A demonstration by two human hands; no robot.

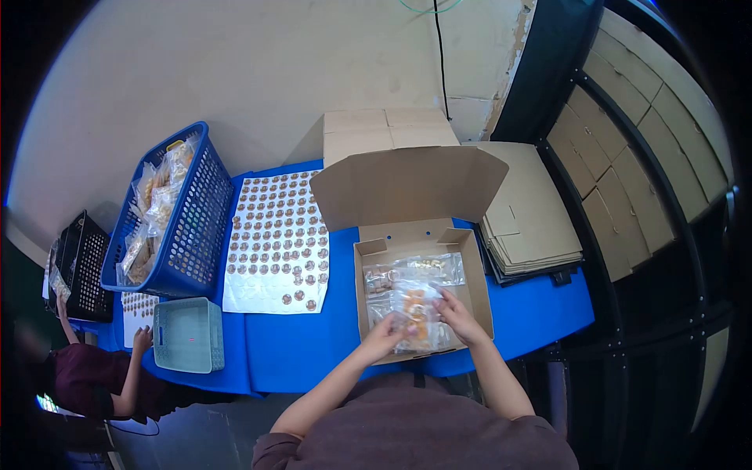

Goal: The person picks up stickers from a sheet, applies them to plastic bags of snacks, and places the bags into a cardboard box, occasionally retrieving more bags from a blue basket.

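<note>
An open cardboard box [483,313] stands on the blue-covered table with its lid raised at the back. Inside lie several clear plastic packets, among them a packet of pale pieces [445,267] at the back right and a packet of brownish pieces [379,277] at the back left. Over them, my two hands hold a clear packet of orange snacks [419,305]. My left hand [384,335] grips its lower left side, fingers closed. On its upper right side, the fingers of my right hand [457,313] are closed too.
Left of the box lies a white sheet of round stickers [270,266]. A blue basket [192,227] full of packets and a pale green tray [215,337] stand farther left. Flat cardboard [533,211] is stacked at right. A co-worker [98,376] stands at far left.
</note>
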